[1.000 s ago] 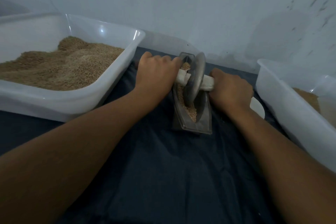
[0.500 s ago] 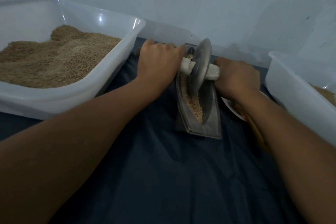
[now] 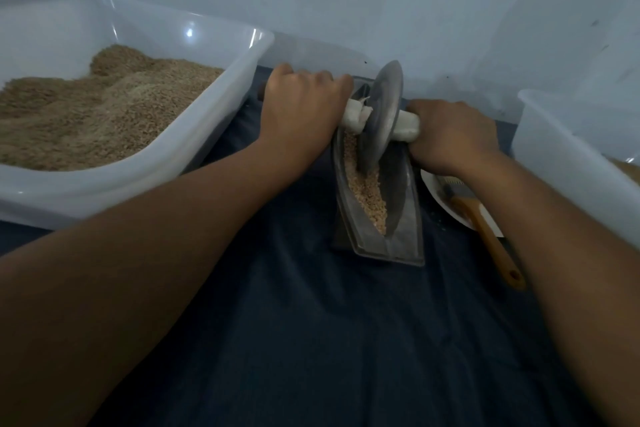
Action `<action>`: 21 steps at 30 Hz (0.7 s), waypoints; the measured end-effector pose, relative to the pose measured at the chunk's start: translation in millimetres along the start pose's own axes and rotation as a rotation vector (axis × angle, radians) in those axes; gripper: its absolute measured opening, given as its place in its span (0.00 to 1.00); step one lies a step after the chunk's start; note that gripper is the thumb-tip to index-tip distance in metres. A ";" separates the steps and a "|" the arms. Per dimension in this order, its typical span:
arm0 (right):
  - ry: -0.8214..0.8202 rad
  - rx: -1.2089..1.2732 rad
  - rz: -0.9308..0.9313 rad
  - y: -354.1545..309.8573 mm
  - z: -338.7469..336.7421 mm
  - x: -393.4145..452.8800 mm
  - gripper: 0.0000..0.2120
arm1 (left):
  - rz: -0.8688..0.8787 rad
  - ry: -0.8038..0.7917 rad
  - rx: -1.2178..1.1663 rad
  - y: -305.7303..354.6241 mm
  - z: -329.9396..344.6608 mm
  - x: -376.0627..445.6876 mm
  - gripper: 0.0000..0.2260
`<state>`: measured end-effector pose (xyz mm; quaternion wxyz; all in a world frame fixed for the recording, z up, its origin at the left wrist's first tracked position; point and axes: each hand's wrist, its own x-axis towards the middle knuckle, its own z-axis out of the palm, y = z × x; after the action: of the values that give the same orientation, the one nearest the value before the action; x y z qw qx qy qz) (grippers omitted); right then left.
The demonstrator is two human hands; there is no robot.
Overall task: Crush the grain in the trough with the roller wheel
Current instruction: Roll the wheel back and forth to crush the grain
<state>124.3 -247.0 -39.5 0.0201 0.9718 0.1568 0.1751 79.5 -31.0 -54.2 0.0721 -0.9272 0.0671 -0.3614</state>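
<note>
Roller wheel stands upright in the trough, between the two hands, rim down in the grain. Left hand grips the white-wrapped axle on its side; right hand grips the other end. Versus half a second ago: a brush on a white plate now shows beside the right wrist, previously mostly hidden.

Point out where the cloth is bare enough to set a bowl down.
Bare dark cloth lies between the two forearms, near of the trough. Crowded: left, the grain-filled tub; right of the trough, a plate with a brush, then another white tub.
</note>
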 end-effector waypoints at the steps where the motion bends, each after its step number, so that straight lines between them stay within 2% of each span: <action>1: 0.012 -0.006 0.005 -0.5 0.7 -1.8 0.05 | 0.000 -0.004 0.003 0.4 -0.5 -0.4 0.05; 7: 0.098 -0.046 0.046 -6.7 4.0 -18.3 0.08 | -0.007 0.023 0.006 2.0 -5.8 -9.8 0.03; 21: 0.260 -0.041 0.022 -22.8 -9.9 -70.3 0.13 | -0.022 0.040 -0.003 9.0 -38.0 -43.3 0.10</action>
<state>51.5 -247.4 -55.8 0.0174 0.9420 0.1438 0.3027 21.4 -35.5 -56.8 0.0655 -0.9206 0.0587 -0.3805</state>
